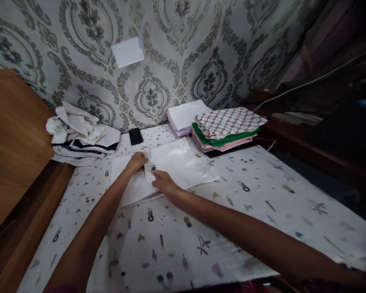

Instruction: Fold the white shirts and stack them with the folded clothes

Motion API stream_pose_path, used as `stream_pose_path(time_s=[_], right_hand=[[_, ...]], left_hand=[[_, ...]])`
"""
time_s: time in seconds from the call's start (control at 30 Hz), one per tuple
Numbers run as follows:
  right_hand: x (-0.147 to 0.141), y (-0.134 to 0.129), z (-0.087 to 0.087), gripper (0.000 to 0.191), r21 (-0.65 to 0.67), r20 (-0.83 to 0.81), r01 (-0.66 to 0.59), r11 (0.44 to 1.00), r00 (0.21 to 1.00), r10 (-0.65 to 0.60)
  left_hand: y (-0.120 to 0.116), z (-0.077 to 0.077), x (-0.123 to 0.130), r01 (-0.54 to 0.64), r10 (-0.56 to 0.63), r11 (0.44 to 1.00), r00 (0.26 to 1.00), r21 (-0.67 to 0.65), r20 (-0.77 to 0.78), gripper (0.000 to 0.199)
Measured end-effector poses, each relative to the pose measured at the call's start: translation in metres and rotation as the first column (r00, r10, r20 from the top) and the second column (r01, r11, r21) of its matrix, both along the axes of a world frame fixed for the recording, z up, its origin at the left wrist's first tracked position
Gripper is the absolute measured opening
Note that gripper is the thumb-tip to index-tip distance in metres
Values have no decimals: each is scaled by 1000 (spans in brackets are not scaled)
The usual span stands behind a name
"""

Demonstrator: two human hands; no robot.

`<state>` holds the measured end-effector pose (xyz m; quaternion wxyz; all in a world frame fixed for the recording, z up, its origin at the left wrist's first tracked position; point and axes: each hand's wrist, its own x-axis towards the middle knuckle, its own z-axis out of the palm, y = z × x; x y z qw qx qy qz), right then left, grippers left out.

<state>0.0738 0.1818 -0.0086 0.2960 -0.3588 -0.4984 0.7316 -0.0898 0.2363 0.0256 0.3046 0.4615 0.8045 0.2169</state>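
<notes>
A white cloth garment (pixel 177 162) lies spread on the patterned bedsheet, its wide part reaching to the right. My left hand (pixel 137 162) pinches a bunched fold of it near the middle. Just to the right and slightly nearer, my right hand (pixel 164 182) has its fingers closed on the same gathered fold. A small dark spot shows on the cloth between the two hands. Under the garment, flat white fabric sticks out at the left and front.
Crumpled and folded clothes (pixel 79 132) are piled at the left. A black phone (pixel 136 136) lies behind my left hand. Folded white cloths (pixel 187 115) and a stack topped by a red-patterned cloth (pixel 228 122) stand by the wall. Wooden furniture (pixel 15 142) borders the left.
</notes>
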Motion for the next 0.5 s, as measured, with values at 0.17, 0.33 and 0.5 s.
stream_pose_path(time_s=[0.17, 0.33, 0.5], right_hand=[[0, 1, -2, 50, 59, -38, 33, 998, 999, -31], [4, 1, -4, 46, 49, -40, 59, 997, 998, -57], [7, 3, -7, 50, 8, 2, 48, 999, 999, -48]], left_hand=[[1, 2, 3, -22, 22, 1000, 999, -1, 31, 12], [-1, -1, 9, -26, 24, 999, 995, 22, 95, 9], [-15, 2, 13, 11, -27, 993, 990, 120, 138, 25]])
